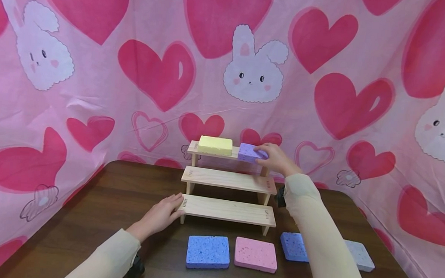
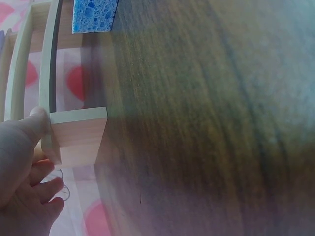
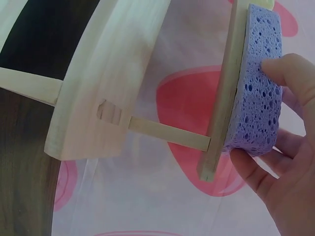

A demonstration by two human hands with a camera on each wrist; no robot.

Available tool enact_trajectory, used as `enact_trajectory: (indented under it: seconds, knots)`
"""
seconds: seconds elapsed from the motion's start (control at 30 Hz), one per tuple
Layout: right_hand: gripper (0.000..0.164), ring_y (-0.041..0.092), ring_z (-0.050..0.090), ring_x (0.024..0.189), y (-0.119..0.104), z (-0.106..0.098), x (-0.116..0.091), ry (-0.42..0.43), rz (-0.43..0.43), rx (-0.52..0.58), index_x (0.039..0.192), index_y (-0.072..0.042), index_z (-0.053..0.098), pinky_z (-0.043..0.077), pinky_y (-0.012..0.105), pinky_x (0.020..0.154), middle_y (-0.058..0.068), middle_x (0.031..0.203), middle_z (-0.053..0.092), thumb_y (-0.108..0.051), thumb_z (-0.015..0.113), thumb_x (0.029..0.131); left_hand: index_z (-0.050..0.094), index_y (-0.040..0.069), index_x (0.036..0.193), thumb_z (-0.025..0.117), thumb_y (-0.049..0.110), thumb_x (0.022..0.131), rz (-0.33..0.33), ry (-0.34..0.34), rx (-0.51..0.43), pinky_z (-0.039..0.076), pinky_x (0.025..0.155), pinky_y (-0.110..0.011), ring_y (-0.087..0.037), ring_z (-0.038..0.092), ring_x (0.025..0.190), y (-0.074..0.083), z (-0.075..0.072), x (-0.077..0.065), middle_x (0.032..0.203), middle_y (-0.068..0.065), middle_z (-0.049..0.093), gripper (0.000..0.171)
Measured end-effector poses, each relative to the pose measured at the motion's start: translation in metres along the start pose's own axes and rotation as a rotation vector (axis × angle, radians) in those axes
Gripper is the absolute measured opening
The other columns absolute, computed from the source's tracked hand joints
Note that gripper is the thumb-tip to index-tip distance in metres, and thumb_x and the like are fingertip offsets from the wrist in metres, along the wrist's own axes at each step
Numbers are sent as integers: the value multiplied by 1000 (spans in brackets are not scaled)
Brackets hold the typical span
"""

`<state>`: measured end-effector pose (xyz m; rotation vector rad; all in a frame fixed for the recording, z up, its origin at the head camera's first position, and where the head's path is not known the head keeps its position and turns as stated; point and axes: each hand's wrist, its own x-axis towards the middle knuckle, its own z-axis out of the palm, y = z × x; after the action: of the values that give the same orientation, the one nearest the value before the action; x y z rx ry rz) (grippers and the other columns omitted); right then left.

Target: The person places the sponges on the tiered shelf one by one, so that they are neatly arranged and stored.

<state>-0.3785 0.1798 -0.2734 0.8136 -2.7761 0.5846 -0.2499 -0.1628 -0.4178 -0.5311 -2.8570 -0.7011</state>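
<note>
A three-tier wooden step shelf [image 1: 227, 180] stands against the back of the table. On its top tier, toward the right end, my right hand [image 1: 278, 159] holds a purple sponge [image 1: 246, 152]. The right wrist view shows thumb and fingers around this sponge [image 3: 258, 86], whose long side lies along the top board [image 3: 227, 83]. A yellow sponge [image 1: 215, 146] sits on the same tier, to the left. My left hand [image 1: 160, 215] grips the left end of the bottom tier [image 1: 227, 209], its thumb [image 2: 37, 120] against the board and other fingers curled beneath.
On the brown table [image 1: 106, 199], in front of the shelf, lie a blue sponge [image 1: 208, 252] and a pink sponge [image 1: 255, 254]. Farther right are another blue sponge [image 1: 293, 246] and a pale grey sponge [image 1: 359, 255], both partly hidden by my right sleeve. A pink heart-print cloth [image 1: 150, 121] hangs behind.
</note>
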Motion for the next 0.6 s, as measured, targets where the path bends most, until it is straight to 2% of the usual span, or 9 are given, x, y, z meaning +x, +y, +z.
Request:
enact_trajectory:
  seconds: [0.17, 0.5, 0.6]
  knots:
    - [37, 35, 45, 110, 2, 3, 0, 41, -21, -6, 118, 0, 61, 35, 50, 98, 23, 121, 51, -9, 66, 83, 48, 0, 132, 65, 27, 86, -15, -4, -7, 33, 99, -49, -34, 37, 127, 0, 1, 0, 139, -15, 42, 56]
    - [33, 39, 49, 108, 3, 14, 3, 172, -42, -47, 114, 2, 62, 35, 49, 97, 26, 115, 55, -1, 64, 81, 48, 0, 132, 65, 27, 86, -10, 1, -7, 34, 98, -49, -34, 37, 127, -1, 2, 2, 139, -15, 42, 56]
    - [33, 40, 49, 108, 0, 16, 3, 187, -33, -62, 114, 3, 62, 35, 49, 97, 27, 115, 55, -1, 65, 81, 48, 0, 132, 64, 27, 87, -9, 4, -3, 34, 99, -49, -34, 37, 127, -2, 2, 2, 139, -15, 42, 56]
